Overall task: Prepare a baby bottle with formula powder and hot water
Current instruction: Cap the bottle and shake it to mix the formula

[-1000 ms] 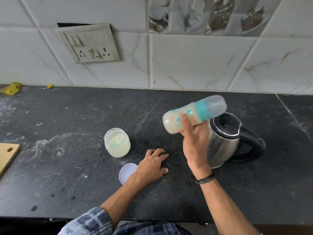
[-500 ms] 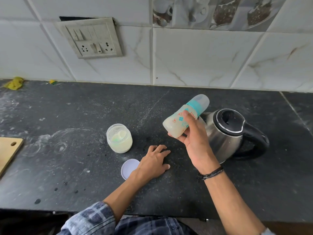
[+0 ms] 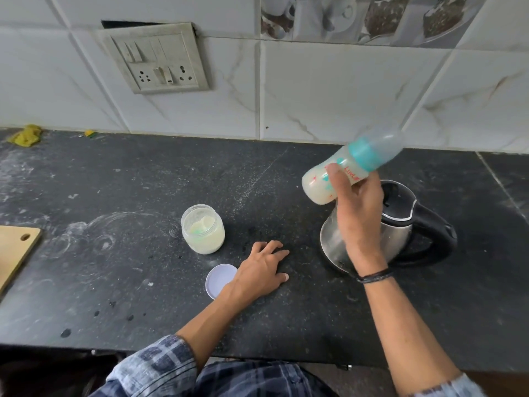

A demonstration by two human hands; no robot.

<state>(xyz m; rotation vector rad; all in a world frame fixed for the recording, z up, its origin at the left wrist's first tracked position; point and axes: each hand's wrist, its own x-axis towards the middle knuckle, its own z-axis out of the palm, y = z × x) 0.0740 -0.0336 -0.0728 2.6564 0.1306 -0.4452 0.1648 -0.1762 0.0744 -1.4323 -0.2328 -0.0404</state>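
Observation:
My right hand grips a baby bottle in the air above the steel kettle. The bottle is tilted, its teal ring and clear cap pointing up to the right, and milky liquid fills its lower part. It looks blurred. My left hand rests flat on the black counter, fingers spread, holding nothing. An open jar of pale formula powder stands to the left of that hand. Its white lid lies flat beside my left wrist.
A wooden cutting board lies at the counter's left edge. A yellow cloth sits at the back left by the tiled wall. A switch and socket plate hangs on the wall. White powder smears mark the counter.
The bottle in my right hand has swung up and to the right, after dipping lower half a second ago. My left hand has stayed on the counter.

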